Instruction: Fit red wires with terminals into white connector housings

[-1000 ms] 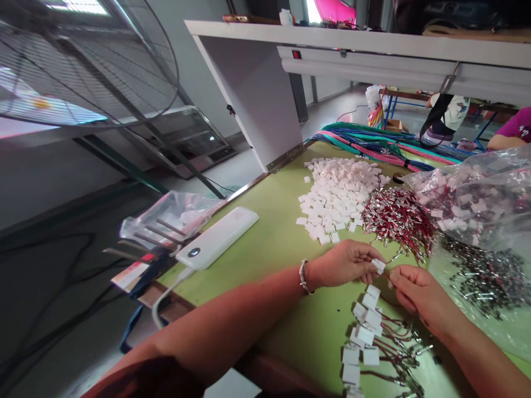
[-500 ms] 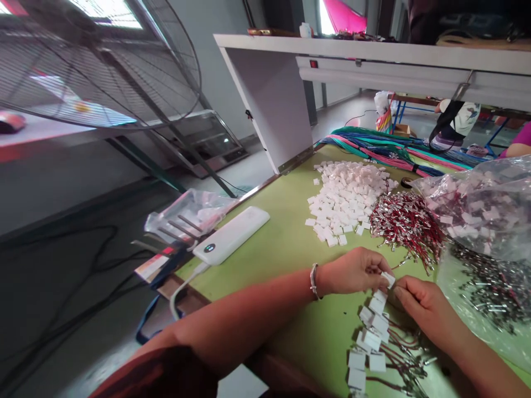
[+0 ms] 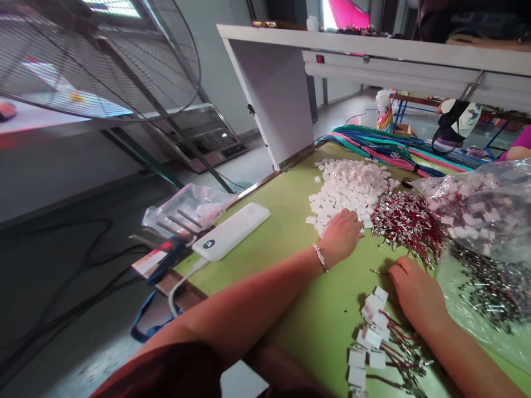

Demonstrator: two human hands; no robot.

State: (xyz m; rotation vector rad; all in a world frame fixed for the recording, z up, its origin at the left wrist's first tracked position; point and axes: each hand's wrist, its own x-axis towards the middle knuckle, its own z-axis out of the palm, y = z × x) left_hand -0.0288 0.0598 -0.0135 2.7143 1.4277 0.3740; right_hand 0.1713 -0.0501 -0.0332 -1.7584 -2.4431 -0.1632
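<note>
Nearest you, by the near edge of the green tabletop (image 3: 286, 207), white connectors with red wires (image 3: 357, 358) lie in an overlapping row, their leads pointing toward the right edge. Just beyond, your right hand (image 3: 418, 293) has its fingertips together on a short wire (image 3: 378, 271), whose end sticks out toward the left edge. Along that left edge lies a white power bank (image 3: 232, 232), cable plugged into its near end. Your left hand (image 3: 341, 237) is at the near side of the loose white connector pile (image 3: 352, 182); its fingertips are hidden, so you cannot tell whether they grip one. Beside the pile, toward the right edge, are heaped red wires (image 3: 409, 224), then a clear bag (image 3: 489, 204). Coloured cable bundles (image 3: 373, 146) lie along the far edge.
</note>
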